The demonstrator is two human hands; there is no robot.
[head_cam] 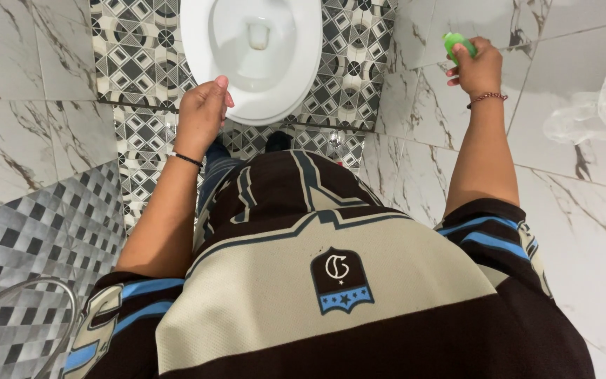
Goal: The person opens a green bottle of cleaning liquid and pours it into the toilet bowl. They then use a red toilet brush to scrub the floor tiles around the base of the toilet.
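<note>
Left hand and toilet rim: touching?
Cannot tell. In the head view the left hand overlaps the white toilet rim from above; no contact or gap shows plainly.

One view only: my head camera, worn high, faces steeply down my striped jersey (331, 281) toward the toilet bowl (250, 56) and tiled floor (583, 231), close range.
</note>
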